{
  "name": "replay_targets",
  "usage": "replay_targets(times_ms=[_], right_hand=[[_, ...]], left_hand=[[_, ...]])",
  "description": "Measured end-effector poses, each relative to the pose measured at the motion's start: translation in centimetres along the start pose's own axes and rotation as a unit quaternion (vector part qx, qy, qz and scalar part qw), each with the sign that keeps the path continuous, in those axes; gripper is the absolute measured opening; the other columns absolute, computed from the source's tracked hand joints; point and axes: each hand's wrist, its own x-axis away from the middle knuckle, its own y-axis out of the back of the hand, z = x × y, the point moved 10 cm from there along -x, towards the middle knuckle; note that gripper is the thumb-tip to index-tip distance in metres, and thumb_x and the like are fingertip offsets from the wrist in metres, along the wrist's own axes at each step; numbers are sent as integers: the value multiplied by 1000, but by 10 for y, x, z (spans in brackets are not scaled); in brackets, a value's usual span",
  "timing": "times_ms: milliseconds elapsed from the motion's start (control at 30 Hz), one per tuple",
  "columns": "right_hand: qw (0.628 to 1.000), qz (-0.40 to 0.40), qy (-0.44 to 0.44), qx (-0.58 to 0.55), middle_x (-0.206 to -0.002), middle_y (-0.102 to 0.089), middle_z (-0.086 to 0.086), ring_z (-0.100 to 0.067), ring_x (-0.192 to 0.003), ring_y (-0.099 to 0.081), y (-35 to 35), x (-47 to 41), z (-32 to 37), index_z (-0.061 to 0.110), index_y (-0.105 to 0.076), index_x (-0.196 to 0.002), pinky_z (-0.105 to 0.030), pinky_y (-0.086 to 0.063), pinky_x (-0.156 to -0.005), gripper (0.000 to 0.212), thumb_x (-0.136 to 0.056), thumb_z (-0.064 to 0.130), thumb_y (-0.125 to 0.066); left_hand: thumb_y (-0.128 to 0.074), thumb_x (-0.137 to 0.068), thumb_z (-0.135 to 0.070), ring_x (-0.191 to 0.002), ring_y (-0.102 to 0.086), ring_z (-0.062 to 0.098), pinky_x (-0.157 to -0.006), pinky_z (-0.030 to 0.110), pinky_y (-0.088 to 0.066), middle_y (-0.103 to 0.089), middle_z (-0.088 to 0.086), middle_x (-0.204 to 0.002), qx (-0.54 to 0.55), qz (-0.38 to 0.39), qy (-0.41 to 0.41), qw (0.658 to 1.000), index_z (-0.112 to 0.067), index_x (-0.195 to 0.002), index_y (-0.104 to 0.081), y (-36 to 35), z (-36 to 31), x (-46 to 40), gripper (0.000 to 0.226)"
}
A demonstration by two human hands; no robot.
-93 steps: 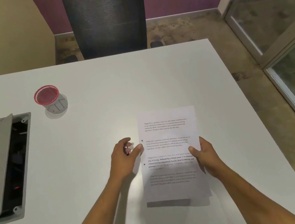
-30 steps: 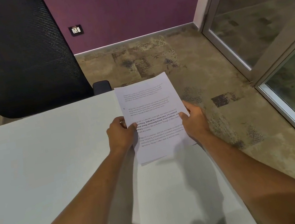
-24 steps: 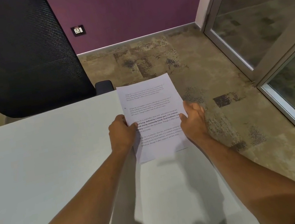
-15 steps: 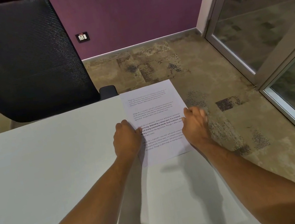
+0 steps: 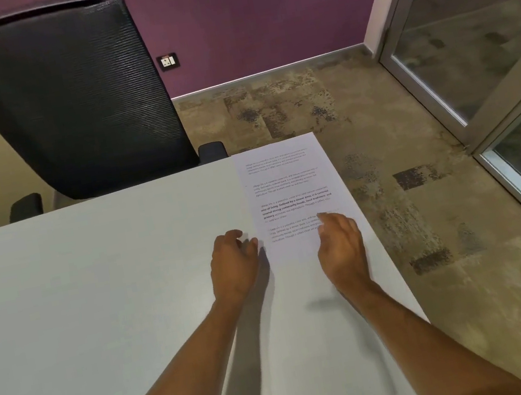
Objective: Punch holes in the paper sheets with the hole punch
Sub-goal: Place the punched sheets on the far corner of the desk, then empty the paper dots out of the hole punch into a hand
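Observation:
A printed paper sheet (image 5: 288, 185) lies flat at the far right corner of the white table (image 5: 95, 296), its right side along the table's edge. My left hand (image 5: 234, 264) hovers just left of the sheet's lower part, fingers loosely apart, holding nothing. My right hand (image 5: 342, 245) is over the sheet's lower right corner, fingers apart, its fingertips at the paper. No hole punch is in view.
A black mesh office chair (image 5: 67, 99) stands behind the table's far edge. Patterned carpet floor (image 5: 410, 205) drops off to the right of the table. A glass door with a metal frame (image 5: 472, 62) is at the right, a purple wall behind.
The sheet was held up in both hands, then lowered onto the table's far right corner. Both hands have let go and drawn back slightly.

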Motion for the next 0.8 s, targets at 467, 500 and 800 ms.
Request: replay_targets(times_ms=[467, 500, 800], right_hand=[[983, 145, -75, -85, -121, -68, -9, -25, -116, -58, 4, 179, 94, 5, -67, -119, -33, -42, -104, 28, -99, 16, -52], [983, 148, -74, -82, -120, -68, -10, -26, -116, -59, 7, 191, 100, 5, -68, -118, -33, -43, -104, 27, -99, 16, -53], [972, 219, -60, -53, -122, -68, -9, -27, -117, -58, 2, 282, 146, 6, -67, -120, -35, -41, -106, 28, -97, 18, -57]], left_hand=[[-60, -92, -26, -101, -61, 17, -81, 22, -41, -63, 6, -113, 0, 4, 4, 1000, -13, -123, -60, 92, 78, 165, 34], [-60, -92, -26, -103, -61, 18, -82, 23, -41, -62, 6, -115, -5, 10, 3, 1000, -12, -123, -59, 98, 86, 177, 34], [-57, -92, -23, -113, -55, 26, -89, 33, -45, -61, 8, -122, -66, 39, -12, 997, -11, -123, -61, 155, 148, 256, 33]])
